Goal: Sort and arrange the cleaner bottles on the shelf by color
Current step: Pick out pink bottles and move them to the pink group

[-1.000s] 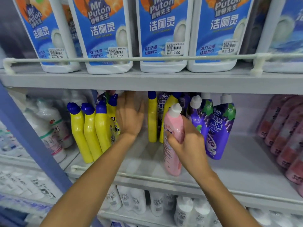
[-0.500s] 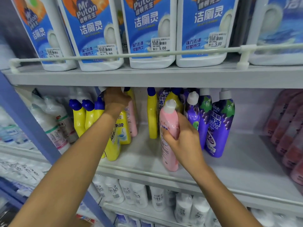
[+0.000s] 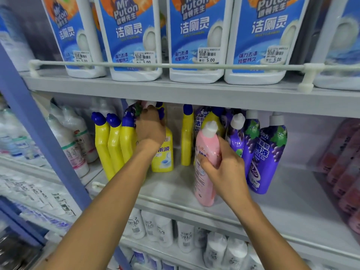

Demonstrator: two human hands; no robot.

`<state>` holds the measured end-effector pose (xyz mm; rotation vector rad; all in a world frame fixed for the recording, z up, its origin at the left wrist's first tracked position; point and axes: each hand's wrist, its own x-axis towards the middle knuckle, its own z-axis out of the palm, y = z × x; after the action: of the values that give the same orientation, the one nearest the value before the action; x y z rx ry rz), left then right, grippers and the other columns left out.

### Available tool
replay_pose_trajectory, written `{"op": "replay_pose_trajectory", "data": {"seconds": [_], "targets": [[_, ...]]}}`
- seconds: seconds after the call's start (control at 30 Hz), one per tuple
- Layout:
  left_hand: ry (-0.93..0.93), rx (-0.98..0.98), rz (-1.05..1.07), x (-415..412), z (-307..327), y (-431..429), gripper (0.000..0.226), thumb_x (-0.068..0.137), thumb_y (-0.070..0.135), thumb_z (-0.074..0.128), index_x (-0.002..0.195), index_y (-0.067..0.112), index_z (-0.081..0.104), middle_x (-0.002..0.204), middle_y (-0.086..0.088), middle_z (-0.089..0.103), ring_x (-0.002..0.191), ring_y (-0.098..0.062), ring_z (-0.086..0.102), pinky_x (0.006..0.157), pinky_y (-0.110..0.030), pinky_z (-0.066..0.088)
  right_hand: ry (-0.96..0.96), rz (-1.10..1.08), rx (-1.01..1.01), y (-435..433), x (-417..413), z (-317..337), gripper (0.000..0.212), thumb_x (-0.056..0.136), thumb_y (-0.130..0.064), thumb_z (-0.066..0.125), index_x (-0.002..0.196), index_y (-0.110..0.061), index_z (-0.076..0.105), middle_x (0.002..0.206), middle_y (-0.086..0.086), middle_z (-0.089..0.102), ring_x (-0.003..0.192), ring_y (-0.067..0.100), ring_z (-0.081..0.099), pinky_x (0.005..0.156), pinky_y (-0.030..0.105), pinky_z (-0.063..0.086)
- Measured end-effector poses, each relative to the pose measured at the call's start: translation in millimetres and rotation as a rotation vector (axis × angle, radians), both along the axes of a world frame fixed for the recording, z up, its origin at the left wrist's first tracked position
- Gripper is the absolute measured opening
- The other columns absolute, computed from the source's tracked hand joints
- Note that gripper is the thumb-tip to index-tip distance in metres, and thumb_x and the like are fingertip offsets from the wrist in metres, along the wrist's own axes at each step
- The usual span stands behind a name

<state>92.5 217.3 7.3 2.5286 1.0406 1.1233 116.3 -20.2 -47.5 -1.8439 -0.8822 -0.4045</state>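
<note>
While the right hand (image 3: 227, 170) keeps gripping the pink bottle (image 3: 206, 151) standing at the shelf (image 3: 292, 191) front, the left hand (image 3: 150, 129) has gone from flat-open to reaching behind the yellow bottles (image 3: 113, 145) (fingers hidden, can't tell grip), probably after another stray.
</note>
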Motion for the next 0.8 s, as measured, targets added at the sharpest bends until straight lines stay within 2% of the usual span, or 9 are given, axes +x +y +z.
{"op": "replay_pose_trajectory", "data": {"seconds": [0.1, 0.2, 0.33, 0.5, 0.57, 0.63, 0.7, 0.77, 0.8], "targets": [[-0.118, -0.043, -0.181, -1, -6, -3, 0.026, 0.091, 0.021, 0.072, 0.107, 0.002, 0.067, 0.111, -0.019, 0.070, 0.105, -0.041, 0.064, 0.081, -0.042, 0.050, 0.014, 0.001, -0.002, -4, -1, 2, 0.043, 0.086, -0.022, 0.078, 0.124, -0.014, 0.060, 0.098, 0.005, 0.069, 0.083, 0.023, 0.061, 0.074, 0.032, 0.049], [-0.202, -0.100, -0.305, 2, -8, -21, 0.022, 0.082, 0.024, 0.082, 0.092, 0.007, 0.073, 0.092, -0.011, 0.074, 0.087, -0.031, 0.068, 0.068, -0.028, 0.040, 0.012, -0.008, -0.018, -8, -2, 3, 0.044, 0.085, -0.021, 0.079, 0.126, -0.019, 0.060, 0.096, -0.001, 0.069, 0.078, 0.017, 0.059, 0.068, 0.020, 0.043], [-0.218, -0.148, -0.384, 18, -12, -51, 0.025, 0.080, 0.035, 0.082, 0.092, 0.015, 0.074, 0.084, -0.004, 0.074, 0.079, -0.027, 0.068, 0.063, -0.033, 0.050, 0.004, -0.043, -0.035, -13, -3, 4, 0.053, 0.083, -0.022, 0.079, 0.132, -0.023, 0.060, 0.090, -0.010, 0.062, 0.072, 0.010, 0.053, 0.062, 0.006, 0.037], [-0.277, -0.171, -0.456, 33, -23, -68, 0.033, 0.082, 0.039, 0.080, 0.108, 0.019, 0.076, 0.097, -0.005, 0.076, 0.088, -0.028, 0.070, 0.070, -0.032, 0.055, -0.018, -0.071, -0.056, -18, -3, 3, 0.051, 0.084, -0.022, 0.079, 0.131, -0.017, 0.061, 0.084, -0.005, 0.059, 0.068, 0.016, 0.051, 0.059, 0.013, 0.035], [-0.376, -0.229, -0.479, 27, -24, -69, 0.041, 0.083, 0.048, 0.074, 0.112, 0.018, 0.074, 0.104, -0.004, 0.074, 0.093, -0.024, 0.070, 0.079, -0.032, 0.056, -0.012, -0.066, -0.054, -19, -2, 1, 0.052, 0.085, -0.025, 0.078, 0.133, -0.018, 0.059, 0.088, -0.003, 0.063, 0.070, 0.016, 0.055, 0.061, 0.016, 0.034], [-0.550, -0.225, -0.418, 14, -22, -60, 0.044, 0.089, 0.048, 0.067, 0.117, 0.014, 0.065, 0.112, -0.007, 0.068, 0.100, -0.029, 0.066, 0.088, -0.040, 0.055, 0.004, -0.053, -0.037, -19, -2, -1, 0.053, 0.087, -0.028, 0.077, 0.135, -0.020, 0.057, 0.095, 0.000, 0.068, 0.075, 0.017, 0.061, 0.065, 0.023, 0.043], [-0.701, -0.120, -0.269, 1, -16, -45, 0.039, 0.088, 0.037, 0.064, 0.108, 0.004, 0.060, 0.097, -0.008, 0.064, 0.095, -0.027, 0.061, 0.091, -0.047, 0.052, 0.015, -0.052, -0.019, -17, -4, -2, 0.056, 0.088, -0.030, 0.077, 0.138, -0.021, 0.055, 0.102, 0.001, 0.071, 0.082, 0.020, 0.065, 0.071, 0.030, 0.052], [-0.718, -0.076, -0.175, -3, -9, -28, 0.044, 0.080, 0.035, 0.057, 0.099, -0.005, 0.058, 0.081, 0.005, 0.058, 0.091, -0.016, 0.056, 0.090, -0.043, 0.050, 0.020, -0.046, -0.007, -17, -4, -3, 0.057, 0.088, -0.030, 0.076, 0.140, -0.022, 0.054, 0.106, 0.002, 0.071, 0.086, 0.021, 0.066, 0.076, 0.033, 0.056], [-0.689, -0.100, -0.139, 0, -8, -21, 0.051, 0.075, 0.037, 0.055, 0.102, -0.007, 0.057, 0.085, 0.003, 0.060, 0.093, -0.018, 0.055, 0.089, -0.041, 0.049, 0.028, -0.039, -0.006, -16, -4, -3, 0.058, 0.088, -0.030, 0.076, 0.141, -0.023, 0.054, 0.109, 0.001, 0.071, 0.088, 0.021, 0.066, 0.078, 0.035, 0.056]]}}
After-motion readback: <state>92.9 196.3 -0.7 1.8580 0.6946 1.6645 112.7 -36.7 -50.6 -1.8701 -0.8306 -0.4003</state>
